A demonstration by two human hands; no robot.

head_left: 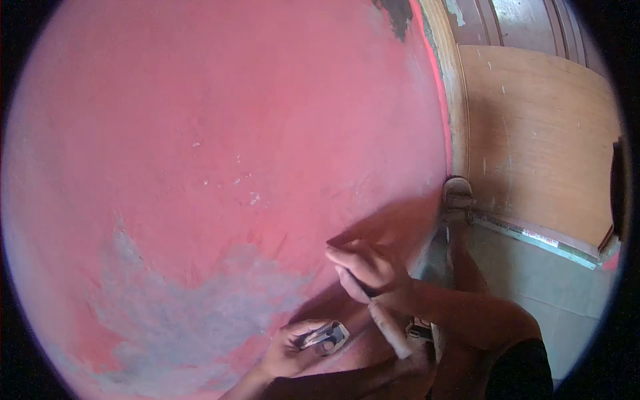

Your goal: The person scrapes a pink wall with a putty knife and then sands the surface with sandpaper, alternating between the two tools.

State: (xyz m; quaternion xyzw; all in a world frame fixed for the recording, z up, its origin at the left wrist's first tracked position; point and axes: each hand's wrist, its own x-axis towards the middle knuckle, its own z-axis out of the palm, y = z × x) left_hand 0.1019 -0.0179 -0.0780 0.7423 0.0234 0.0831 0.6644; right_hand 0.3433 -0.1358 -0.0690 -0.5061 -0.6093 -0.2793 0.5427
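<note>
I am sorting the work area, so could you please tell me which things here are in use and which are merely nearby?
In use:
- red painted wall with worn grey patches
- right hand gripping a pale-handled tool
- left hand holding a small grey object

Merely nearby:
- brown wooden door
- pale tiled floor

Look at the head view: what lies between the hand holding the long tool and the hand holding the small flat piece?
Only red painted wall in shadow lies between the right hand with the tool and the left hand with the flat piece.
</note>
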